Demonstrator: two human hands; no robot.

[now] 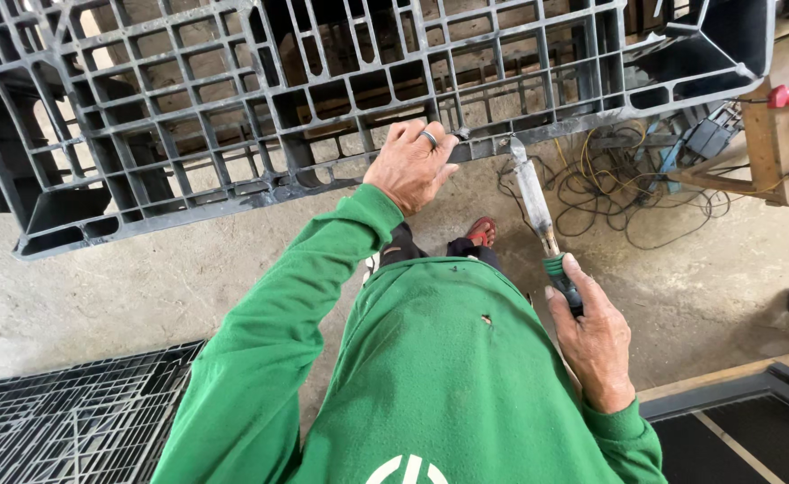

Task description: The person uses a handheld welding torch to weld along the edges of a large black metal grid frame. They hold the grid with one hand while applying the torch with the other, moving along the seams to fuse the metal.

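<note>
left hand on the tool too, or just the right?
No, only the right hand grips the green-handled tool; the left hand rests on the edge of the black plastic pallet.

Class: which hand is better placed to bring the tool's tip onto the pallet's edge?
Right. The right hand already grips the heat tool, its tip close to the black plastic pallet edge; the left hand rests on that edge.
</note>
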